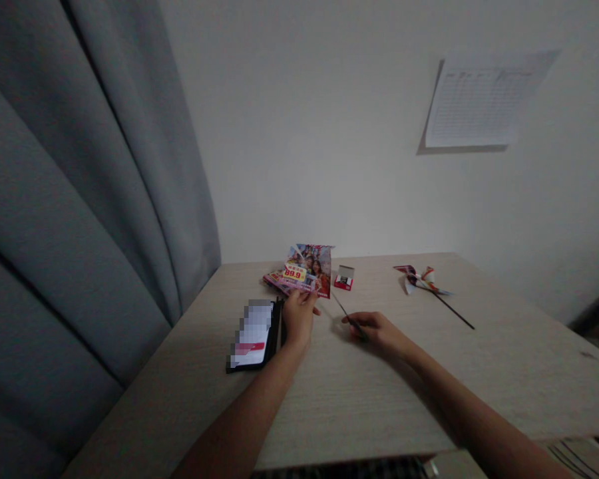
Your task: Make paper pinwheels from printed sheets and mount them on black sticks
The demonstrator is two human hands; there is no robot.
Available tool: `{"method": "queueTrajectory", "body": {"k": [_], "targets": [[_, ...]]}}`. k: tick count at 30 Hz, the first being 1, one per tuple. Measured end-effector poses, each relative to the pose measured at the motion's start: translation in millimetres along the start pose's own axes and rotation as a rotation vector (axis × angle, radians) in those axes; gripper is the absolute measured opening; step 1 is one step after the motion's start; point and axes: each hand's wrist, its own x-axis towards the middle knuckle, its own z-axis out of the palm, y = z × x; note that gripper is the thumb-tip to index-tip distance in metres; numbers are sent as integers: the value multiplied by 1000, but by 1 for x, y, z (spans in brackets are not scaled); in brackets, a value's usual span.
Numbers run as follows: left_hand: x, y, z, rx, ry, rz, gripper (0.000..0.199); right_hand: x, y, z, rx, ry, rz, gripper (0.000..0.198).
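Observation:
My left hand (300, 315) pinches the lower edge of a colourful printed flyer (309, 269) marked "89.9", which tilts up above the table. Close by on the right, my right hand (374, 330) is closed around a slim tool (360, 330) with a dark handle. Its narrow, pale tip reaches toward the flyer's lower right corner. Whether it is a knife or scissors I cannot tell. More printed paper (275, 279) lies behind and left of the raised flyer. Beyond my hands sits a small red box (344, 279) with its lid up.
A phone (252, 336) with a lit screen lies left of my left hand. On the right rests a paper pinwheel (419, 278) on a dark stick. A grey curtain (104, 166) borders the table's left side. A printed sheet (479, 106) hangs on the wall.

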Motion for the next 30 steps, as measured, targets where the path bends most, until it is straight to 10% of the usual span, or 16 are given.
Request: {"method": "queueTrajectory", "body": {"k": [30], "targets": [[-2,0,0,35,-13,-13,21,0,0,5,212,-27,50,39]]}}
